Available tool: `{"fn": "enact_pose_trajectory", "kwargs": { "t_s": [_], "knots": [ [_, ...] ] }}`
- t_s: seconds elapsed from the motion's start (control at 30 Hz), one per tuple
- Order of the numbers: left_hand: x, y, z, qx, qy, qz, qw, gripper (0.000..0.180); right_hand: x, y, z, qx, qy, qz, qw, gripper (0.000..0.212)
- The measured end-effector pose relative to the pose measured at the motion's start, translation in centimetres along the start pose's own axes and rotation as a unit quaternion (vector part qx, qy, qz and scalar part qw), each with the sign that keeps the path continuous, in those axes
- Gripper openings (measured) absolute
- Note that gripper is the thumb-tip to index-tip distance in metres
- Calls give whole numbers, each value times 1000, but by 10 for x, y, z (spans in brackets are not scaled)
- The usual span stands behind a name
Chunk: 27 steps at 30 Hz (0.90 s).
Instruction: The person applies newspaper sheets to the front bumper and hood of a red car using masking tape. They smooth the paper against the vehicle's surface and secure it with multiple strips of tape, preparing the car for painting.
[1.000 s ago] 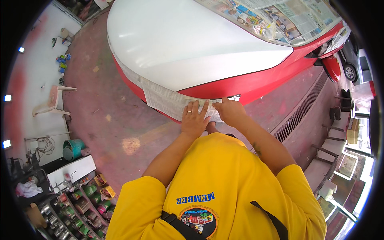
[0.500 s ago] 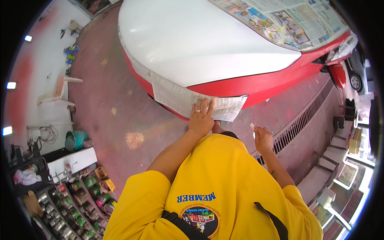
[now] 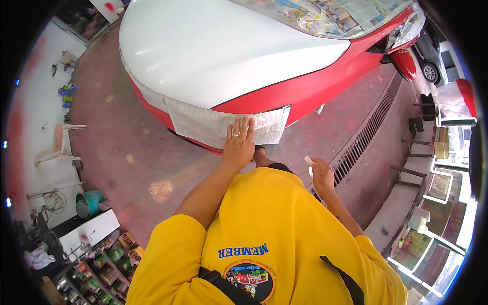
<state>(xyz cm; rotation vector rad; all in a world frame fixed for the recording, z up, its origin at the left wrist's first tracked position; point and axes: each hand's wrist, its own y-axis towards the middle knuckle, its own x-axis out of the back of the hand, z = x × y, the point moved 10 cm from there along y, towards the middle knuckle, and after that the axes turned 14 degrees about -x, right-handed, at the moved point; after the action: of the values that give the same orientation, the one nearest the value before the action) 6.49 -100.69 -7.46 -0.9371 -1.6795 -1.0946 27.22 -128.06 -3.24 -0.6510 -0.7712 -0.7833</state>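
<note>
Left hand (image 3: 239, 146) lies flat, fingers slightly parted, on newspaper (image 3: 199, 124) covering the red-and-white car (image 3: 305, 94)'s front corner. Right hand (image 3: 323, 177), apart, pinches pale tape (image 3: 308, 160).

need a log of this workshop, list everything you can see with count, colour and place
car: 1, red with white hood, top centre
paper: several sheets, mostly pale, on car's front and windshield
second car: 1, dark, upper right
grate: 1, dark, in floor, right
chair: 1, pale, left
bucket: 1, teal, lower left
cable: 1 coil, dark, left of bucket
cans: too many to count, mixed colours, lower left
strip: 1, pale, right of centre
shirt: 1, yellow, lower centre
left grip: 1, bare, flat on front paper
right grip: 1, bare, pinching strip
</note>
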Motion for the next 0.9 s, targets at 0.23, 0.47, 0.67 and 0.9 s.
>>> {"fn": "enact_pose_trajectory", "kwargs": {
  "t_s": [0.23,0.47,0.67,0.9],
  "knots": [
    [-14,8,-3,87,37,106,990,108,8,40,54,-23,1,109,994,45],
    [37,24,-18,116,-73,111,984,86,-25,86,90,107,-15,298,949,48],
    [14,27,-41,365,-562,-56,740,51,-28,95,135,196,38,412,889,42],
    [2,26,-61,449,-586,-167,653,24,-18,107,148,273,-15,468,840,41]
  ]
}}
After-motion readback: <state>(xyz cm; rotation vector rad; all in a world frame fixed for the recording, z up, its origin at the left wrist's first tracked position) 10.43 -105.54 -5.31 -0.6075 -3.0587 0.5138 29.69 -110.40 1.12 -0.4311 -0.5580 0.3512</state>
